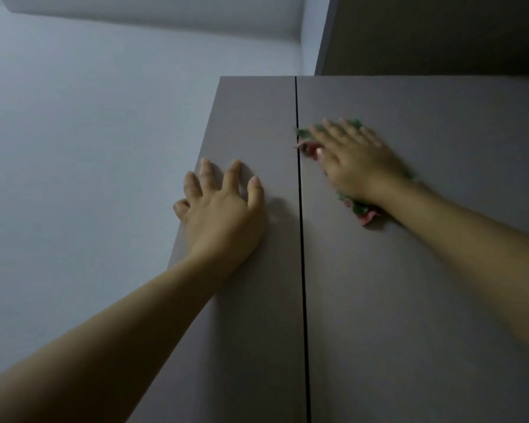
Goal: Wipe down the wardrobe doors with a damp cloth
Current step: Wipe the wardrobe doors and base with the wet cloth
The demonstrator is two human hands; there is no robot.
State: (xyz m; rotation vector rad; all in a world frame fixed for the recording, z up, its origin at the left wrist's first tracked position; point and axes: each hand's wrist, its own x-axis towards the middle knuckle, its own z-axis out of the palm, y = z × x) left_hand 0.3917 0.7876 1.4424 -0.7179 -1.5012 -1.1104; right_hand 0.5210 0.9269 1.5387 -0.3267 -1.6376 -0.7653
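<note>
Nearest, at 7 o'clock: bare left forearm, reaching up to left hand (223, 215). Fingers spread and slightly arched, fingertips pressed against narrow grey-brown matt wardrobe door panel (251, 300); nothing held. Judged a bracing hand, steadying the panel.

At 4 o'clock: bare right forearm, leading to right hand (358, 166), blurred. Grip flat and splayed, palm pressing a crumpled green-and-pink patterned cloth (362, 210) onto wide grey-brown matt wardrobe door panel (425, 270), close by thin dark vertical gap (301, 239) between the two panels. Cloth showing beyond the fingertips at 12 o'clock of the hand and below the wrist at 6 o'clock.

Handling, judged: cloth soft, light, limp, likely to bunch or slip out from under the palm; best held under a flat palm, loose edges tucked in. Doors stiff, smooth, probably low in friction; likely to swing unless braced.

Farther, at 10 o'clock: pale blue-grey plain wall (89, 132). Farthest, at 1 o'clock: dark brown upper cabinet face (440, 32).
</note>
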